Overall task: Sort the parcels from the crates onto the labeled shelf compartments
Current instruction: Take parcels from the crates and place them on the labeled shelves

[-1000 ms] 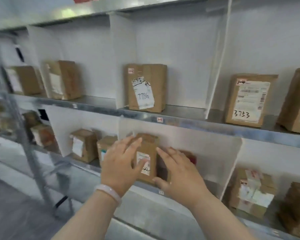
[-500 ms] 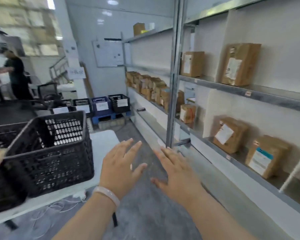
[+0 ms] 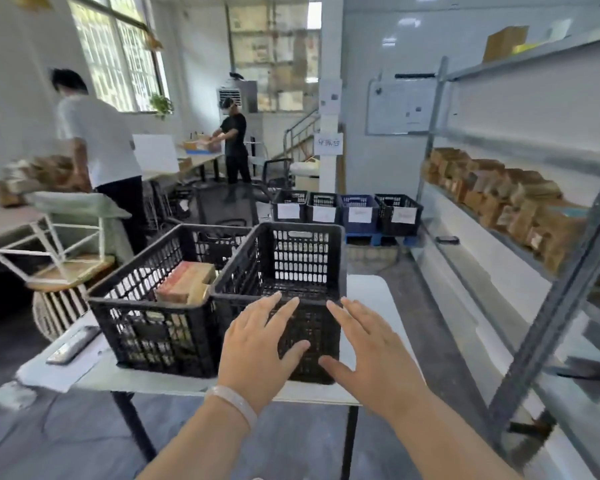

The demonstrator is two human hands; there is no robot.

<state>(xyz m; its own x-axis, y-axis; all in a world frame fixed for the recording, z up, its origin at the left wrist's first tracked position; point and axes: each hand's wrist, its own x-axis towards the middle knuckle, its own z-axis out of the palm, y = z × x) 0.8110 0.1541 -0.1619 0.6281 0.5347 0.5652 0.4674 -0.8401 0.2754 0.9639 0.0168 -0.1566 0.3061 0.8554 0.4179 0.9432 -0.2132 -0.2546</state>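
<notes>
Your left hand (image 3: 257, 355) and right hand (image 3: 371, 355), fingers spread wide, holding nothing, hover before a black perforated plastic crate (image 3: 302, 258); brown cardboard parcels (image 3: 186, 282) lie in the twin crate (image 3: 146, 323) beyond your left hand.

A person in a white shirt (image 3: 97, 140) is seen at the left of the frame, and a person in black (image 3: 234, 140) further back near the centre. A dark flat object, perhaps a phone (image 3: 72, 344), is laid on the white desk (image 3: 374, 296) at lower left. A whiteboard (image 3: 400, 107) is mounted at upper right, and a paper sign (image 3: 329, 144) is fixed to the pillar (image 3: 329, 46).
</notes>
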